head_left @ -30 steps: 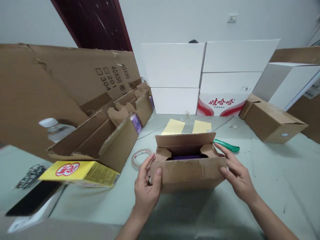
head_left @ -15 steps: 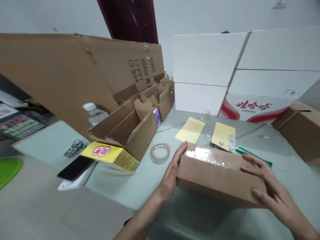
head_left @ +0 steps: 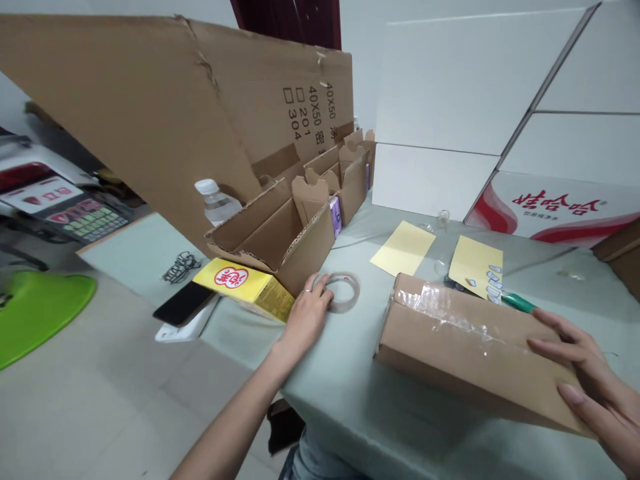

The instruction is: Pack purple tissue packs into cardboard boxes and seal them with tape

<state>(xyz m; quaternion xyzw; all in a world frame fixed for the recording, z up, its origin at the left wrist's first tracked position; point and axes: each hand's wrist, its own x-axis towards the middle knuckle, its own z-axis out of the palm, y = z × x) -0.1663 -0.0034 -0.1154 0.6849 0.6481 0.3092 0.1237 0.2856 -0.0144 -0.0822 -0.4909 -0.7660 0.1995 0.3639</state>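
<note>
My left hand (head_left: 306, 320) has come off the near box's left end and gone across to the tape roll (head_left: 345, 307); my head view has swung left with it, while my right hand (head_left: 603, 373) has stayed where it was, on the box (head_left: 475, 353).

I read the step in hand as fetching the roll while the box is kept steady. As I judge it, the next move calls for getting thumb and fingers properly around the ring's rim and lifting it straight off the bench (head_left: 345, 380), without brushing the yellow carton (head_left: 250, 280) just beside my knuckles.

The left forearm runs in from the lower edge, reaching up and away, palm down, fingers bent over the roll's left rim and touching it. I cannot tell whether that grip is pinched on the ring or merely resting there. The right grip is clamped across the box's right end, fingers spread on top, thumb on the near side.

The box sits near the bench's front, to the right of the roll and apart from it, shiny clear tape (head_left: 430, 310) along its top. Behind it I see two yellow cards (head_left: 404, 248) and a green handle (head_left: 519, 302).
</note>
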